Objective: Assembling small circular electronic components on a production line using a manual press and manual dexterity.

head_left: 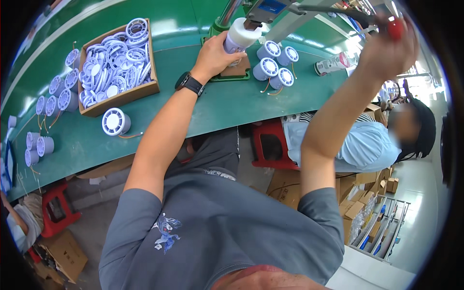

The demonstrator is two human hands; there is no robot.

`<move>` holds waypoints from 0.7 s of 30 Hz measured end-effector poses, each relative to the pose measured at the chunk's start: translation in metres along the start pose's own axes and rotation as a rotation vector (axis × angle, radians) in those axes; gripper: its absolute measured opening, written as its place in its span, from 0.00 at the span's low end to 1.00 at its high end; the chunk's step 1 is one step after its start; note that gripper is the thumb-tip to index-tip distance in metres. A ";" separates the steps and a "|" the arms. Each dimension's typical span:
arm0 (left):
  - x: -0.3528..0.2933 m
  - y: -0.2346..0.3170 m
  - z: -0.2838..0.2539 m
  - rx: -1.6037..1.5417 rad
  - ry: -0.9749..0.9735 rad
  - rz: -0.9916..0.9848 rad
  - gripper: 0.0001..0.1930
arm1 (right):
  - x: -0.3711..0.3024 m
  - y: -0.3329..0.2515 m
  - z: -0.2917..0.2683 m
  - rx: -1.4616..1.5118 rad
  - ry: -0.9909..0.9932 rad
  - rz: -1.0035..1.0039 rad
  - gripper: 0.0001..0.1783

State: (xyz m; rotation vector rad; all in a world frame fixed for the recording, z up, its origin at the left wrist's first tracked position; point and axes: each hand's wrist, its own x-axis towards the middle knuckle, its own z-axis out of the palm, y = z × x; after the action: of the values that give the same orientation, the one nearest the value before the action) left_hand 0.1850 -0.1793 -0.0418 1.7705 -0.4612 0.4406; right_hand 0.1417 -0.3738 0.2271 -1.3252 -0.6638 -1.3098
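Note:
My left hand (pixel 213 57), with a black watch at its wrist, is wrapped round a white plastic cylinder (pixel 243 34) on the base (pixel 238 73) of a green bench press. The ram (pixel 252 24) of the press meets the cylinder's top, where a white round cap sits. Raised at the upper right, my right hand (pixel 389 54) is closed on the press lever (pixel 333 9) at its red ball knob (pixel 395 29). That hand is slightly blurred. Several finished-looking white cylinders with slotted round ends (pixel 266 69) stand just right of the press.
Left of the press, a cardboard box (pixel 155 87) holds many white slotted rings and discs. One wired cylinder (pixel 116 122) lies before it, with several more (pixel 67 100) farther left. A can (pixel 331 64) lies on the green table (pixel 212 108). A person in light blue (pixel 362 145) sits at right.

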 end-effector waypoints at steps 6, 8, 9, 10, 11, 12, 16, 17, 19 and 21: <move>-0.003 0.004 0.000 -0.039 0.007 -0.016 0.29 | 0.022 0.070 0.045 0.035 -0.342 0.227 0.32; -0.002 0.004 0.002 -0.033 0.014 -0.015 0.29 | -0.012 0.068 0.037 -0.013 -0.215 0.221 0.25; -0.002 0.003 0.005 -0.032 0.007 -0.015 0.29 | -0.035 0.063 0.032 -0.064 -0.083 0.223 0.19; -0.002 0.002 0.002 -0.022 0.009 -0.019 0.30 | -0.063 0.066 0.026 -0.065 -0.038 0.212 0.22; -0.003 0.000 0.000 -0.012 0.010 -0.025 0.30 | -0.094 0.071 0.018 -0.066 0.007 0.202 0.25; -0.003 0.002 0.001 -0.016 0.007 -0.021 0.30 | -0.124 0.070 0.007 -0.087 -0.021 0.325 0.25; -0.002 0.008 0.000 0.006 -0.012 -0.035 0.31 | -0.218 0.073 -0.002 -0.058 -0.285 0.678 0.32; -0.002 0.008 -0.001 0.013 0.009 -0.021 0.31 | -0.228 0.071 0.002 -0.068 -0.383 0.692 0.35; -0.004 0.008 -0.001 0.022 0.049 0.005 0.31 | -0.233 0.072 0.008 0.003 -0.403 0.719 0.37; -0.005 0.007 -0.001 0.014 0.042 -0.007 0.31 | -0.236 0.073 0.011 0.144 -0.440 0.774 0.40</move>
State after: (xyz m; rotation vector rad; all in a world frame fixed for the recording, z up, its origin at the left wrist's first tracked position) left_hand 0.1774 -0.1794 -0.0383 1.7728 -0.4228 0.4760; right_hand 0.1580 -0.3113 -0.0111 -1.5445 -0.4452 -0.3451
